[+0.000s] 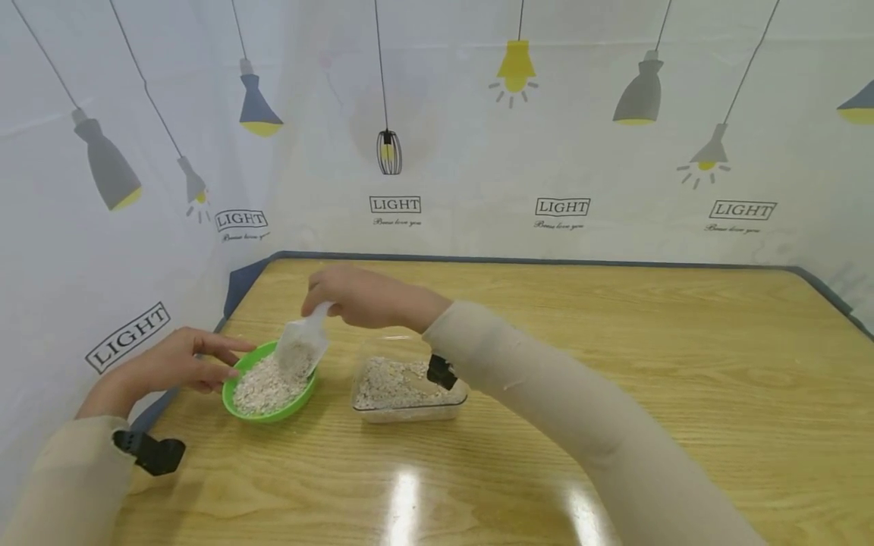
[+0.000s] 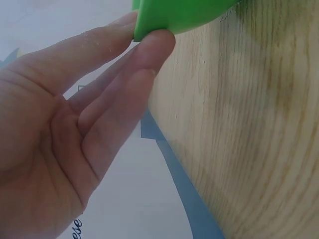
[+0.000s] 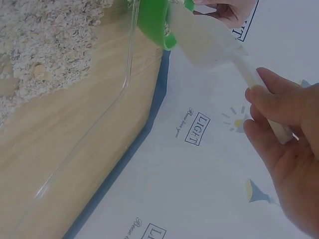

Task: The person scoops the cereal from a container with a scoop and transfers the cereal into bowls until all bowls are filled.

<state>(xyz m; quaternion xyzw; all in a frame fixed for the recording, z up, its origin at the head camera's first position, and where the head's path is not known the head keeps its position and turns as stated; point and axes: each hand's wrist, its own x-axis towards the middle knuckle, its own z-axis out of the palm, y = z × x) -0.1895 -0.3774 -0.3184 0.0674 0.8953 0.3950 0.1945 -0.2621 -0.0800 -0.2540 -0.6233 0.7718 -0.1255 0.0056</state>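
A green bowl point(image 1: 278, 415) full of pale oat flakes point(image 1: 268, 385) stands at the left of the table. My left hand point(image 1: 167, 365) pinches its rim between thumb and fingers; the left wrist view shows the fingertips on the green bowl wall point(image 2: 172, 15). My right hand point(image 1: 365, 297) grips the handle of a whitish scoop point(image 1: 310, 332), whose blade tilts down over the bowl with flakes at its mouth. The right wrist view shows fingers and thumb curled round the scoop handle point(image 3: 249, 72). Right of the bowl, a clear plastic container point(image 1: 410, 413) holds more flakes, partly hidden by my right sleeve.
The wooden table point(image 1: 655, 356) extends far to the right, with a dark blue edge along the back. A white cloth point(image 1: 464, 152) printed with lamps hangs behind and at the left, close to my left hand.
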